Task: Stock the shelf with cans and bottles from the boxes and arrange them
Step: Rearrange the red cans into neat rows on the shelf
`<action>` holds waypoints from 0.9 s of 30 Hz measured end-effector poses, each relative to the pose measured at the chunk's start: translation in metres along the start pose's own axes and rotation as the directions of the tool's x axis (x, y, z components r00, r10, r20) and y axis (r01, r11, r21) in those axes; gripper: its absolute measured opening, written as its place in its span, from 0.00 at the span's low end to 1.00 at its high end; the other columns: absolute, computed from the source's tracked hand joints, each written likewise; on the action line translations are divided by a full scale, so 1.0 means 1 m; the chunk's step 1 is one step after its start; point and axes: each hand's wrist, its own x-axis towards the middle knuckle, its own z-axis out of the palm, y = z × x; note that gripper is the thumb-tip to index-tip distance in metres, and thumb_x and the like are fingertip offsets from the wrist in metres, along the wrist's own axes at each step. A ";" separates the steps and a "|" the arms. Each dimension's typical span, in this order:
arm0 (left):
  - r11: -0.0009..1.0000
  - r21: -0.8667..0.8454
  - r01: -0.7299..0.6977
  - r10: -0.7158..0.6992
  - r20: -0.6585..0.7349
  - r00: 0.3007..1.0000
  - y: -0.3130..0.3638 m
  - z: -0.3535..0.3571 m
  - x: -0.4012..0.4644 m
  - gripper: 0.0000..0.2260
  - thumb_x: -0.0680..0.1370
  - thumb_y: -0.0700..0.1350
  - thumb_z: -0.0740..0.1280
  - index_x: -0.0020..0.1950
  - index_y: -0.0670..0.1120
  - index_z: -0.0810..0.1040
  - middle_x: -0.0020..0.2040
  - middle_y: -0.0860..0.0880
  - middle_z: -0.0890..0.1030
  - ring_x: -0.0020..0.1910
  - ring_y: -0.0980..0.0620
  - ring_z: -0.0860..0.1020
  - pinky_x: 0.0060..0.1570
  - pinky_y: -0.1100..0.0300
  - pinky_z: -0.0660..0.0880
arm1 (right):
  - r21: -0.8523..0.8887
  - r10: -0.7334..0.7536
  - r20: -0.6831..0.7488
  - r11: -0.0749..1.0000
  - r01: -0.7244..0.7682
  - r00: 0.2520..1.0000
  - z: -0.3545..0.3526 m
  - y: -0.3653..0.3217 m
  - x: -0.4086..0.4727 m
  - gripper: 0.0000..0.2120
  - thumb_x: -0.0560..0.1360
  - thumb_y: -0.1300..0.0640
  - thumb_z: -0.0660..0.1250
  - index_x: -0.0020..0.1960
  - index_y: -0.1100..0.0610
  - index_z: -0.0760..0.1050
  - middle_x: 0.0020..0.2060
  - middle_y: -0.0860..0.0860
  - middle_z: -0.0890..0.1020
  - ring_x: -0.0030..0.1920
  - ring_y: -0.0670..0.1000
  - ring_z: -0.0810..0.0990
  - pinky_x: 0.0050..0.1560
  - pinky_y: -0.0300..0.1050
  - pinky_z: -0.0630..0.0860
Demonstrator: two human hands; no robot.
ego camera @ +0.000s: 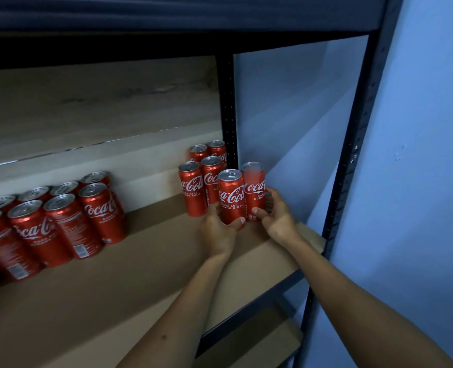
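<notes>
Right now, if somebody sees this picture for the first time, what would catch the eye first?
Probably the two hands at the shelf board's right end: the left hand grips one red can, and the right hand grips the can beside it. Four more cans stand just behind, and a bigger group of cans fills the left.

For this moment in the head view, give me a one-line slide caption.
Left hand and right hand each hold a red can on the shelf board beside stocked cans.
</notes>
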 end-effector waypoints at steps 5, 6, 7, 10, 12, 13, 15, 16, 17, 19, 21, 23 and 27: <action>1.000 -0.004 -0.015 0.015 -0.010 1.000 -0.001 0.012 0.007 0.29 0.63 0.42 0.81 0.60 0.49 0.73 0.55 0.47 0.82 0.53 0.50 0.81 0.57 0.48 0.78 | -0.021 0.022 -0.022 1.000 -0.023 0.999 -0.003 0.004 0.013 0.27 0.74 0.65 0.70 0.71 0.54 0.67 0.62 0.52 0.78 0.62 0.52 0.76 0.66 0.54 0.74; 1.000 -0.004 -0.012 0.011 -0.007 1.000 -0.001 0.014 0.008 0.30 0.63 0.42 0.81 0.61 0.48 0.73 0.56 0.47 0.82 0.53 0.50 0.81 0.57 0.48 0.78 | -0.020 0.028 -0.023 0.999 -0.029 0.999 -0.004 0.004 0.014 0.27 0.75 0.65 0.70 0.71 0.54 0.67 0.62 0.52 0.77 0.62 0.52 0.76 0.65 0.54 0.74; 1.000 -0.004 -0.013 0.013 -0.005 1.000 -0.001 0.015 0.009 0.30 0.63 0.42 0.81 0.61 0.49 0.73 0.56 0.47 0.81 0.53 0.50 0.81 0.57 0.48 0.78 | -0.016 0.029 -0.028 0.999 -0.030 0.999 -0.004 0.004 0.015 0.27 0.75 0.65 0.70 0.71 0.54 0.67 0.62 0.52 0.77 0.62 0.52 0.76 0.65 0.54 0.74; 1.000 0.002 -0.025 0.025 -0.018 1.000 -0.004 0.020 0.012 0.29 0.62 0.44 0.82 0.59 0.52 0.73 0.55 0.48 0.82 0.53 0.50 0.80 0.56 0.47 0.78 | -0.018 0.019 -0.050 1.000 -0.020 0.999 -0.005 0.005 0.018 0.26 0.74 0.66 0.70 0.70 0.55 0.68 0.61 0.53 0.77 0.61 0.52 0.77 0.64 0.52 0.75; 1.000 0.009 -0.028 0.028 -0.018 0.999 -0.006 0.021 0.013 0.29 0.62 0.45 0.82 0.57 0.55 0.72 0.54 0.49 0.82 0.53 0.50 0.80 0.56 0.47 0.78 | -0.021 0.018 -0.046 1.000 -0.019 0.999 -0.006 0.006 0.020 0.26 0.74 0.66 0.70 0.70 0.55 0.68 0.60 0.51 0.77 0.60 0.51 0.76 0.63 0.50 0.75; 1.000 0.010 -0.028 0.028 -0.016 0.999 -0.007 0.021 0.014 0.29 0.62 0.45 0.82 0.56 0.57 0.71 0.54 0.49 0.81 0.53 0.50 0.80 0.56 0.47 0.78 | -0.021 0.022 -0.042 1.000 -0.023 0.999 -0.006 0.007 0.021 0.26 0.74 0.65 0.70 0.70 0.54 0.68 0.60 0.50 0.77 0.60 0.51 0.76 0.64 0.51 0.75; 1.000 0.009 -0.029 0.029 -0.005 1.000 -0.007 0.020 0.014 0.29 0.62 0.46 0.81 0.56 0.58 0.71 0.53 0.50 0.81 0.53 0.51 0.80 0.56 0.47 0.78 | -0.024 0.026 -0.036 0.999 -0.027 0.999 -0.005 0.009 0.022 0.26 0.74 0.64 0.70 0.70 0.53 0.68 0.60 0.49 0.77 0.61 0.51 0.76 0.65 0.53 0.75; 1.000 0.004 -0.031 0.031 0.002 1.000 -0.007 0.020 0.015 0.29 0.62 0.45 0.81 0.56 0.58 0.71 0.53 0.51 0.81 0.52 0.52 0.80 0.57 0.47 0.78 | -0.028 0.025 -0.038 0.999 -0.026 0.999 -0.005 0.010 0.022 0.27 0.74 0.64 0.70 0.70 0.52 0.68 0.61 0.50 0.77 0.62 0.52 0.76 0.65 0.54 0.75; 1.000 -0.001 -0.028 0.028 0.009 1.000 -0.007 0.019 0.015 0.29 0.63 0.44 0.81 0.56 0.57 0.71 0.53 0.51 0.81 0.53 0.52 0.80 0.57 0.47 0.78 | -0.032 0.027 -0.043 0.999 -0.028 0.999 -0.004 0.011 0.023 0.27 0.74 0.64 0.70 0.70 0.52 0.68 0.62 0.51 0.77 0.62 0.52 0.76 0.65 0.55 0.74; 1.000 -0.006 -0.021 0.021 0.022 1.000 -0.006 0.019 0.015 0.28 0.63 0.44 0.81 0.57 0.57 0.71 0.54 0.51 0.81 0.53 0.52 0.80 0.57 0.47 0.77 | -0.031 0.029 -0.044 0.999 -0.030 0.999 -0.003 0.011 0.023 0.27 0.75 0.64 0.70 0.70 0.52 0.67 0.63 0.51 0.77 0.63 0.52 0.76 0.66 0.55 0.74; 1.000 -0.004 -0.019 0.020 0.025 1.000 -0.006 0.018 0.015 0.28 0.63 0.46 0.81 0.56 0.58 0.71 0.53 0.51 0.81 0.52 0.52 0.80 0.57 0.47 0.78 | -0.024 0.025 -0.041 0.999 -0.026 0.999 -0.003 0.011 0.023 0.27 0.75 0.64 0.70 0.70 0.52 0.67 0.63 0.51 0.77 0.63 0.52 0.76 0.66 0.56 0.74; 1.000 -0.006 -0.019 0.019 0.026 0.999 -0.005 0.018 0.013 0.28 0.63 0.46 0.81 0.56 0.58 0.71 0.54 0.51 0.81 0.53 0.52 0.80 0.57 0.47 0.78 | -0.024 0.027 -0.040 0.999 -0.028 0.999 -0.003 0.012 0.023 0.27 0.75 0.64 0.70 0.70 0.51 0.67 0.63 0.50 0.77 0.63 0.52 0.76 0.66 0.56 0.73; 1.000 -0.007 -0.029 0.029 0.031 0.999 -0.004 0.017 0.012 0.28 0.63 0.47 0.80 0.57 0.58 0.71 0.54 0.51 0.81 0.53 0.52 0.80 0.57 0.47 0.78 | -0.038 0.021 -0.048 0.999 -0.023 0.999 -0.003 0.014 0.023 0.27 0.75 0.63 0.70 0.71 0.50 0.67 0.63 0.50 0.77 0.63 0.52 0.76 0.66 0.57 0.74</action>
